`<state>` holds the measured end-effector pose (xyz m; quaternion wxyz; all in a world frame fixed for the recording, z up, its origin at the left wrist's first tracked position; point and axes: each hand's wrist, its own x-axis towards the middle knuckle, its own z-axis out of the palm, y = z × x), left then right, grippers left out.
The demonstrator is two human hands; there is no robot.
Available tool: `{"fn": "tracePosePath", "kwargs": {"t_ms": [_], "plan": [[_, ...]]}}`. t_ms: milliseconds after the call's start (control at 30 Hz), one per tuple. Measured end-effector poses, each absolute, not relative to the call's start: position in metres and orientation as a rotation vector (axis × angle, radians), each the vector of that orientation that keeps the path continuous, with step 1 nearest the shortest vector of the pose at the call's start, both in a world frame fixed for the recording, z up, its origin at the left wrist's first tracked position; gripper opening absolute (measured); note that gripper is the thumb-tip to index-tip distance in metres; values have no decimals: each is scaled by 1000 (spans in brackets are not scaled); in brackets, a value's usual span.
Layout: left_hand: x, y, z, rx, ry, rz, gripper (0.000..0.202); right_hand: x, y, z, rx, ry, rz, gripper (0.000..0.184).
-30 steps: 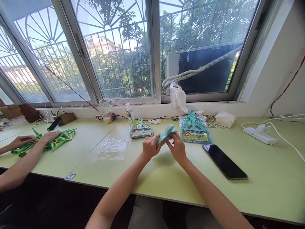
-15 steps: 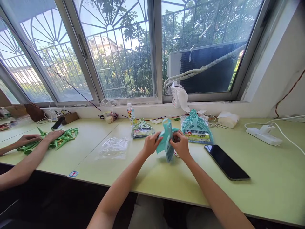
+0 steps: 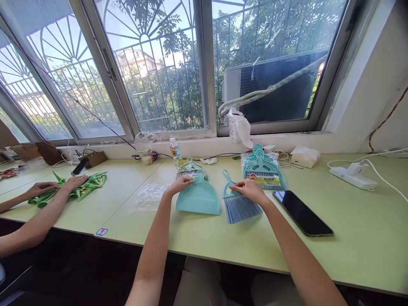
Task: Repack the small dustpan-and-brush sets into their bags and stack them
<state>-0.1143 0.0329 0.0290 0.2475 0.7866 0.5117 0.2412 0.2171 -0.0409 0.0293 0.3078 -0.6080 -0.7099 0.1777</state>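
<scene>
My left hand [image 3: 180, 185] grips a turquoise dustpan [image 3: 198, 199] by its upper left edge, with the pan's wide lip toward me. To its right, my right hand [image 3: 250, 190] holds a small hand brush [image 3: 241, 208] at its turquoise head, its grey-blue bristles pointing toward me. The two pieces are apart. Behind the dustpan lies a bagged dustpan set [image 3: 192, 167], partly covered. Beyond my right hand rests a stack of bagged turquoise dustpan-and-brush sets [image 3: 263, 168] with a printed label.
A black phone [image 3: 302, 213] lies right of my hand. Clear plastic bags [image 3: 152, 196] lie to the left. A drink bottle [image 3: 175, 152], a tissue pack [image 3: 305, 157] and a power strip [image 3: 353, 176] stand along the back. At far left, another person's hands touch green cone-shaped pieces [image 3: 86, 187].
The dustpan and brush, held together before, are now separated. My left hand has moved left with the dustpan, and my right hand slightly right with the brush.
</scene>
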Motion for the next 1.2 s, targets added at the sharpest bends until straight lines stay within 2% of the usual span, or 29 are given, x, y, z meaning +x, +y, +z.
{"fn": "tracePosePath", "kwargs": {"t_ms": [100, 167, 600, 733, 1033, 1200], "plan": [[-112, 36, 19, 2121, 1354, 323, 43, 208, -43, 23, -1900, -2022, 300, 38], [-113, 39, 14, 2056, 1361, 264, 43, 204, -43, 19, -2013, -2086, 225, 35], [-111, 34, 17, 2051, 1398, 270, 57, 209, -43, 16, -2126, -2035, 161, 36], [-109, 32, 17, 2071, 1361, 216, 52, 204, -41, 11, -2157, -2054, 134, 38], [-115, 39, 11, 2075, 1396, 267, 37, 202, -37, 5, -2095, -2053, 216, 29], [-117, 37, 13, 1988, 1433, 210, 30, 214, -37, 21, -1890, -1932, 275, 26]]}}
